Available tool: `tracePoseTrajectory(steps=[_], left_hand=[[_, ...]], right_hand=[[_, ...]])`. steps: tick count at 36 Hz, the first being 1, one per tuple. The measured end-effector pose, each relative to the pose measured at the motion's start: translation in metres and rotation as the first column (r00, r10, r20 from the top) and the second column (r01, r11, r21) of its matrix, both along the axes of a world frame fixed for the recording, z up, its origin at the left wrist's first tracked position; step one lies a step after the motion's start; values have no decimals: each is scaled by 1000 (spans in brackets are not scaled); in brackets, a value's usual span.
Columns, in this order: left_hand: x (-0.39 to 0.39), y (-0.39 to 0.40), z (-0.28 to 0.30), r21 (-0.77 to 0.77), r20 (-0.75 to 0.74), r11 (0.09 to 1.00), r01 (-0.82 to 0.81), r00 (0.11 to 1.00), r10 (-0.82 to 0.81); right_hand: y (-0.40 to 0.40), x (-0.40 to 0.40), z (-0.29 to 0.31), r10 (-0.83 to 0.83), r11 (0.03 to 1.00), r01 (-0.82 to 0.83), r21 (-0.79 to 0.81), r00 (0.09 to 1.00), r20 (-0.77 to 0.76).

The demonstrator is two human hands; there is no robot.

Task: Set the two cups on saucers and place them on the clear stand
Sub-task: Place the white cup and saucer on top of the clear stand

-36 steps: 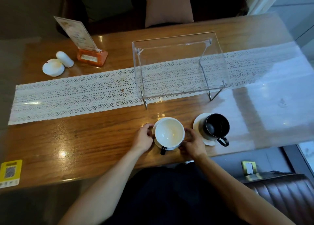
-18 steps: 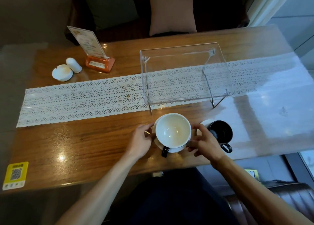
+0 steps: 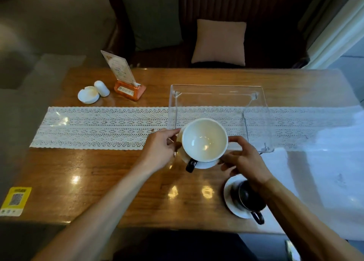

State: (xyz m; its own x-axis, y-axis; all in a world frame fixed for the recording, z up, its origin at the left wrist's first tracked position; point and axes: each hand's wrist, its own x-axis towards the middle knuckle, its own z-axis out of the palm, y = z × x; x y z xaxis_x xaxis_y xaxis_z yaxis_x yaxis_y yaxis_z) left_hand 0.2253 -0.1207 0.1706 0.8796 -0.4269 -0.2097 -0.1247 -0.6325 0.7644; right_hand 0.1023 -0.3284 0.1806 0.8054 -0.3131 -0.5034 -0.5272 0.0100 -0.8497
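Observation:
A white-lined cup (image 3: 204,139) with a black handle sits on a white saucer (image 3: 204,164). The pair is held in the air over the near edge of the clear stand (image 3: 216,97). My left hand (image 3: 160,148) grips the saucer's left rim and my right hand (image 3: 244,158) grips its right rim. A second, black cup (image 3: 249,199) stands on its own white saucer (image 3: 229,193) near the table's front edge, partly hidden by my right forearm.
A lace runner (image 3: 94,127) crosses the wooden table under the stand. At the back left are a white ashtray (image 3: 88,95), a white shaker (image 3: 101,88) and an orange menu holder (image 3: 129,88). A yellow QR sticker (image 3: 15,200) lies at the front left.
Both hands have lifted the white cup and saucer off the table and carried them forward to the stand's near edge. The black cup and its saucer stay put.

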Motion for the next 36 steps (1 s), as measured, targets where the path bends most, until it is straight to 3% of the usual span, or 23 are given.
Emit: tracePoseTrajectory(steps=[9, 20, 36], left_hand=[[50, -38, 7, 102, 46, 995, -25, 999, 21], [87, -61, 2, 378, 117, 926, -24, 993, -22], [88, -69, 1, 485, 201, 874, -11, 974, -100]], right_hand=[[-33, 60, -15, 20, 998, -20, 60, 1000, -5], [-43, 106, -29, 37, 997, -33, 67, 998, -58], [-48, 115, -40, 39, 999, -36, 41, 996, -79]])
